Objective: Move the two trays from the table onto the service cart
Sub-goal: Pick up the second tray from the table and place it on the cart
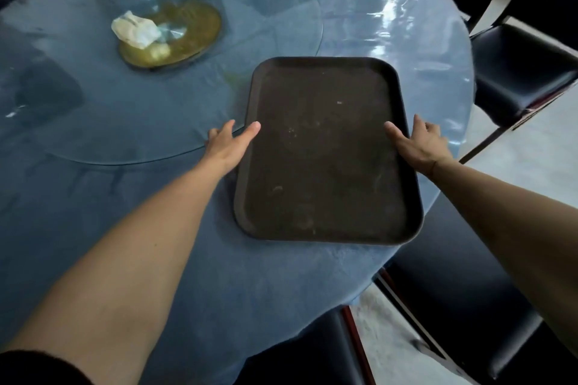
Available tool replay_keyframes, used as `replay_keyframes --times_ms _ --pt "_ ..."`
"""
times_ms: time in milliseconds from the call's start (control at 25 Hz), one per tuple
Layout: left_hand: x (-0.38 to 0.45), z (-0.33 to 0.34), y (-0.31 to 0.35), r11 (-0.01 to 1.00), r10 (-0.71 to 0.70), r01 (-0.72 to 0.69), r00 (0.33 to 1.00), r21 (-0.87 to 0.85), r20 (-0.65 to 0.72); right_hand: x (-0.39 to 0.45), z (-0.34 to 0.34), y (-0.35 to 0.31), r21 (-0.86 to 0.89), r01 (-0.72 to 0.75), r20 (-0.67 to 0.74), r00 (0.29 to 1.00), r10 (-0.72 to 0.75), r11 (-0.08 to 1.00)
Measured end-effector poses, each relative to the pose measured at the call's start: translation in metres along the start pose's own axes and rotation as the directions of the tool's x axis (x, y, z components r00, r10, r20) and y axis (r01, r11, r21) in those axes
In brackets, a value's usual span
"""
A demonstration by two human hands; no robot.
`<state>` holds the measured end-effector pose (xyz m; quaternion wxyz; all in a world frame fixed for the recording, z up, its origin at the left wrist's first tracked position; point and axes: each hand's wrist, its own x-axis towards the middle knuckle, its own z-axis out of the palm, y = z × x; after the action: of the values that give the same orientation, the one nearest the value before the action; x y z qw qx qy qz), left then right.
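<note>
The tray (pixel 325 150) lay flat on the bench (pixel 125 197), near its right edge. The left hand (pixel 230 144) and right hand (pixel 419 144) sat at its long sides, thumbs over the rim, fingers spread outside; whether they had closed under it I could not tell. Only one tray showed, and no cart. This looked like the grasp on the first tray. Next called for a firm pinch on both rims and a level lift clear of the bench.
</note>
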<state>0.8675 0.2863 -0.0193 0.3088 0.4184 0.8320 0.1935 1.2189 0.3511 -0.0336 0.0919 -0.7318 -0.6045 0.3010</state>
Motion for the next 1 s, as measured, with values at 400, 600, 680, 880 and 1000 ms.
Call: replay_keyframes --times_ms 400,600,680,880,1000 --pt "0.033 0.014 0.036 0.932 -0.244 0.303 0.931 -0.200 0.273 0.043 -0.008 -0.017 0.308 -0.267 0.275 0.944 0.183 0.913" --pt "0.031 0.003 0.041 0.901 -0.310 0.389 0.886 -0.191 0.345 0.042 -0.030 -0.020 0.334 -0.419 0.479 0.847 0.231 0.844" --pt "0.026 -0.001 0.041 0.898 -0.316 0.398 0.881 -0.190 0.352 0.039 -0.036 -0.019 0.353 -0.439 0.484 0.841 0.241 0.826" --pt "-0.001 -0.022 0.044 0.894 -0.314 0.407 0.868 -0.189 0.384 0.013 -0.052 -0.018 0.383 -0.459 0.491 0.836 0.244 0.802" --pt "-0.021 -0.038 0.045 0.892 -0.297 0.400 0.869 -0.211 0.396 -0.013 -0.066 -0.020 0.409 -0.458 0.490 0.840 0.234 0.789"
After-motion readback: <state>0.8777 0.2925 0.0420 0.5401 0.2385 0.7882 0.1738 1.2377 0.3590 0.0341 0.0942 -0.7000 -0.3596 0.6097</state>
